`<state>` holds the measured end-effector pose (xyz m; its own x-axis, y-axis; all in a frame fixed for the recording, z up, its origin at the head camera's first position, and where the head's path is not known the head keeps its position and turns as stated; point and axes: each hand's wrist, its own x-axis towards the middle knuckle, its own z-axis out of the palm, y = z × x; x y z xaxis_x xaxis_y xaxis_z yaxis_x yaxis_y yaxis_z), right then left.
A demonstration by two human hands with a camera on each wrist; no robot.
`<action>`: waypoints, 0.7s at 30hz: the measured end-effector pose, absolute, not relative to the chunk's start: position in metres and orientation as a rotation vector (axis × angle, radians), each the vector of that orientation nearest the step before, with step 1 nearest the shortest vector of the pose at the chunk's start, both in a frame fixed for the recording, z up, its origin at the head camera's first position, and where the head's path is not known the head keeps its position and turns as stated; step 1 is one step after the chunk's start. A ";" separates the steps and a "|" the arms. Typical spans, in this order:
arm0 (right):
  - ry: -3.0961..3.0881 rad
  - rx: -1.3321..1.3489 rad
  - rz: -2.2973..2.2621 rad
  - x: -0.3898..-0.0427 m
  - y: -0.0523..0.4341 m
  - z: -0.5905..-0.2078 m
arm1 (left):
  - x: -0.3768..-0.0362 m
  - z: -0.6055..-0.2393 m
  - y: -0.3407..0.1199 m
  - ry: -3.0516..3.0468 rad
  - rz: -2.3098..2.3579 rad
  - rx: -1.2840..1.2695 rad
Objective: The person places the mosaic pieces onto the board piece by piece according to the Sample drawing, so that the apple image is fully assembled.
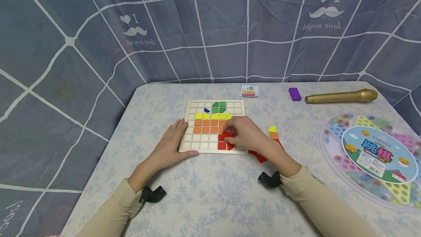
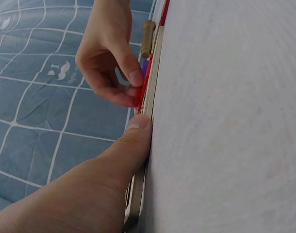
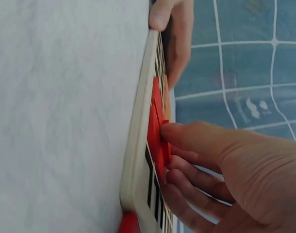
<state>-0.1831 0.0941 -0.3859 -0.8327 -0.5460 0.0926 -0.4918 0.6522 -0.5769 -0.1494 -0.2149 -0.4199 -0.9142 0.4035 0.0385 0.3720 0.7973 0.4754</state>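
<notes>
A pale wooden grid board (image 1: 194,145) lies on the table between both hands. My left hand (image 1: 171,140) rests at its left side, fingers extended along the edge and thumb on the front edge. My right hand (image 1: 246,132) pinches a small red tile (image 3: 166,145) between thumb and fingertips, close over other red tiles (image 1: 222,145) at the board's front right. Two rows of orange squares (image 1: 206,126), a yellow row (image 1: 215,116), green leaf-shaped pieces (image 1: 219,107) and a dark blue half-round (image 1: 207,110) fill other cells. The right hand covers part of the board's right side.
Right of the board lie loose pieces: a yellow one (image 1: 272,129), an orange one (image 1: 274,135) and several red ones (image 1: 261,158). Behind are a small picture card (image 1: 249,90), a purple block (image 1: 294,94) and a gold microphone (image 1: 342,96). A round game package (image 1: 379,154) sits far right.
</notes>
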 end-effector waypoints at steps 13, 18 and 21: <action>2.766 -0.953 -1.019 -0.177 0.063 -0.393 | -0.149 -0.419 -0.213 2.912 0.750 0.629; 2.775 -0.966 -1.055 -0.176 0.058 -0.395 | -0.149 -0.418 -0.213 2.911 0.754 0.631; 2.777 -0.987 -1.070 -0.174 0.058 -0.396 | -0.148 -0.418 -0.213 2.913 0.755 0.631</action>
<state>-0.1741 0.0583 -0.3961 -0.8016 -0.5599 0.2095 -0.5557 0.5685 -0.6067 -0.1484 -0.2132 -0.4183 -0.9137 0.4046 0.0377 0.3720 0.7954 0.4784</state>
